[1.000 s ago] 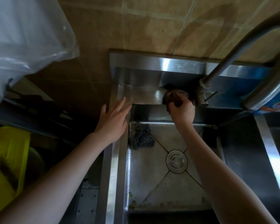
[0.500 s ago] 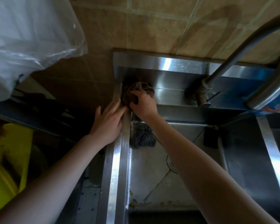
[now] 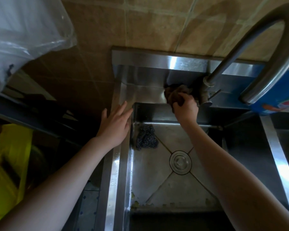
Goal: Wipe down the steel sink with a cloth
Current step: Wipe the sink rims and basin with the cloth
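Note:
The steel sink (image 3: 119,164) fills the middle of the head view, with a round drain (image 3: 180,162) in its basin floor. My right hand (image 3: 185,108) grips a bunched brown cloth (image 3: 175,94) and presses it on the back ledge, just left of the faucet base (image 3: 206,90). My left hand (image 3: 114,125) lies flat on the sink's left rim near the back corner, fingers spread, holding nothing.
A dark steel-wool scrubber (image 3: 146,136) lies in the basin's back-left corner. The curved faucet spout (image 3: 264,52) arches over the right side, with a blue package (image 3: 277,99) behind it. Food bits line the basin's front edge. A clear plastic bag (image 3: 23,34) hangs upper left; yellow bag (image 3: 8,172) lower left.
My right hand swept the cloth along the back ledge from the faucet to the left corner, then back right to the faucet base. My left hand stayed on the left rim.

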{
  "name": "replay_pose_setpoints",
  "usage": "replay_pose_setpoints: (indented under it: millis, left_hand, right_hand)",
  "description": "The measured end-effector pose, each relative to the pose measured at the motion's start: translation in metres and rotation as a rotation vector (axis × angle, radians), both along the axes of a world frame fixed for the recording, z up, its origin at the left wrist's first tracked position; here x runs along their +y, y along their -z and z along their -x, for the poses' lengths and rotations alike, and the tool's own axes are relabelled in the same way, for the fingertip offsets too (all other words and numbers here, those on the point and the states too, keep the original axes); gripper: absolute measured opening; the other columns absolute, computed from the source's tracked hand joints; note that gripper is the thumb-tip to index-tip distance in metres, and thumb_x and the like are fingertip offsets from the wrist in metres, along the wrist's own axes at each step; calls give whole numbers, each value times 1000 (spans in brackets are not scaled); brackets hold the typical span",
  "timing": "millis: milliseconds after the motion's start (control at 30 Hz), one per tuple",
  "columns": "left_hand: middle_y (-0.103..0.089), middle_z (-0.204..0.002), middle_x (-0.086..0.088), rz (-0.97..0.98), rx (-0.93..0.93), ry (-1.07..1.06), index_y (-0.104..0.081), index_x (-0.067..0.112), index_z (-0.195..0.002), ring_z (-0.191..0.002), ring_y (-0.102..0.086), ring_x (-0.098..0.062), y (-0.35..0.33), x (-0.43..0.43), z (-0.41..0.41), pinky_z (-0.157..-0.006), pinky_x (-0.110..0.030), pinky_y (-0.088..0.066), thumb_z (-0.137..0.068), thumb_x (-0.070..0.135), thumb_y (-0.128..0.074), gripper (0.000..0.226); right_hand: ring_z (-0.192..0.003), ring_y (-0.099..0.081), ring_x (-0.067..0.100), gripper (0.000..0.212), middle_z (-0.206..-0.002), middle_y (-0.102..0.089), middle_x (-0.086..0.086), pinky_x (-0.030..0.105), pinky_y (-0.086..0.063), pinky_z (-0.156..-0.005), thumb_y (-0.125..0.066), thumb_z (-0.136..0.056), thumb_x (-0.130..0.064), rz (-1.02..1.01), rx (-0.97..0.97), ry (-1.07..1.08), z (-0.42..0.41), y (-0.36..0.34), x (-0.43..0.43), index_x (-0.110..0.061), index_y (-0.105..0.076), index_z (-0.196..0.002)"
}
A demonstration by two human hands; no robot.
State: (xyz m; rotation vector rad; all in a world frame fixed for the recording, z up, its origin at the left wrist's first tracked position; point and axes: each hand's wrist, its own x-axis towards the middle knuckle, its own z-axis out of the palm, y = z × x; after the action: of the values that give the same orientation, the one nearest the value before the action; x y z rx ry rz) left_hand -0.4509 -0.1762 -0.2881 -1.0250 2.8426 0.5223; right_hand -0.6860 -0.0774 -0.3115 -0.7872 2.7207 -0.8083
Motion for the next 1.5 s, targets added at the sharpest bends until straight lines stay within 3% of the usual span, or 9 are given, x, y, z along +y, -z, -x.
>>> replay_pose_setpoints:
  millis: [300,467,833,933,1067,1267,1300,1400,1500]
  left_hand:
    - [-15,-157,0,15,-17,-66,-39,26,-139,-144,-13,-22,0,-12,-25,-111,-55,-9,-95,24,-43,44]
    - [-17,-157,-1,1,-50,-65,-40,26,-139,-144,-13,-22,3,-6,-26,-111,-54,-10,-96,24,-41,43]
    - [-21,-156,-3,54,-33,-8,-41,24,-138,-141,-19,-18,6,16,13,-106,-45,-18,-96,25,-39,42]
    - [-22,-155,-3,69,-64,13,-40,24,-139,-141,-20,-20,9,16,22,-105,-45,-21,-96,26,-40,43]
    - [-22,-156,-3,81,-77,33,-40,24,-140,-141,-21,-21,11,16,40,-105,-47,-23,-95,26,-43,45]
    - [-7,-159,2,67,-123,87,-21,31,-148,-144,-12,-20,13,9,71,-108,-51,-16,-97,30,-38,53]
    - [-5,-159,2,69,-130,98,-19,32,-148,-144,-11,-20,13,6,76,-109,-51,-16,-97,31,-37,54]
    - [-3,-159,2,60,-170,120,-16,32,-148,-145,-8,-20,14,2,90,-111,-53,-12,-98,32,-36,55]
    - [-2,-159,1,43,-182,134,-15,32,-149,-145,-9,-22,17,2,98,-111,-53,-10,-98,32,-36,55]
  right_hand:
    - [-106,-59,32,44,-124,-59,9,35,-43,-90,-64,-80,-21,16,-61,-426,-70,0,-64,-23,-61,-124]
    - [-105,-59,30,41,-124,-59,5,44,-31,-103,-56,-84,-25,-83,33,-475,-62,-1,-52,-27,-56,-125]
    - [-113,-52,29,44,-126,-57,6,45,-44,-100,-58,-83,-10,190,-78,-99,-29,38,50,-18,-58,-126]
    - [-111,-53,25,43,-124,-57,4,38,-46,-95,-58,-83,-9,229,-125,56,-16,49,66,-18,-58,-125]
    - [-95,-54,11,38,-108,-56,-5,17,-40,-80,-58,-83,-5,302,-178,153,2,57,80,-21,-62,-117]
    - [-65,-61,-1,29,-76,-64,-8,13,-51,-61,-58,-79,2,586,-306,596,21,66,85,-26,-63,-85]
    - [-70,-64,2,27,-79,-67,-4,14,-53,-65,-59,-80,1,647,-357,671,26,68,85,-25,-63,-86]
    - [-84,-66,31,23,-99,-68,23,41,-55,-79,-60,-81,4,840,-530,867,45,76,86,-5,-63,-102]
    - [-81,-67,22,27,-91,-68,9,31,-55,-74,-61,-82,6,927,-637,1015,51,78,73,-1,-62,-108]
